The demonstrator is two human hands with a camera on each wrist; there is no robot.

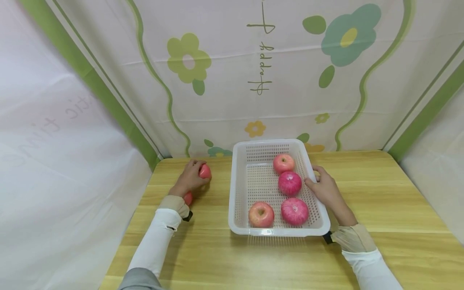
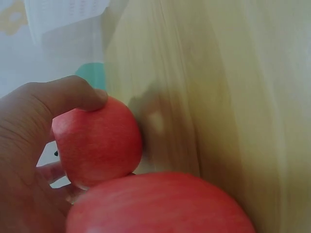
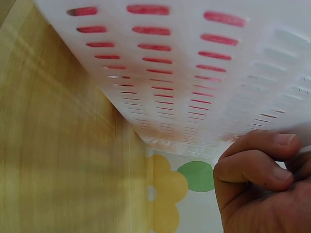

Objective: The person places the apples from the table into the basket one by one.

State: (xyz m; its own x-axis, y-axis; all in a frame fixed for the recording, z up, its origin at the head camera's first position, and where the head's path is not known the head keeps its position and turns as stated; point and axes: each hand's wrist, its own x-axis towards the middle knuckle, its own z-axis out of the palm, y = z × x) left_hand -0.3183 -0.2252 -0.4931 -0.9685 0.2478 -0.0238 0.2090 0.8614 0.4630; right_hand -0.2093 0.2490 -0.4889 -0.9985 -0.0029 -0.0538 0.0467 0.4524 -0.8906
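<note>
My left hand [image 1: 193,177] grips a red apple [image 1: 205,171] near the left back of the table, thumb and fingers around its sides. Close under the left wrist lies a second red apple [image 1: 188,198], large in the left wrist view [image 2: 160,206]. A white perforated plastic basket [image 1: 238,189] stands at the middle. My right hand [image 1: 326,189] holds the basket's right rim, its fingers curled in the right wrist view. Inside the basket are a pale red apple [image 1: 284,163], another apple [image 1: 261,214], and two deeper pink, streaked round fruits [image 1: 290,183].
The wooden table [image 1: 203,257] ends at the back against a white curtain [image 1: 224,100] printed with flowers. More curtain hangs along the left and right sides. Red shows through the basket's slots in the right wrist view.
</note>
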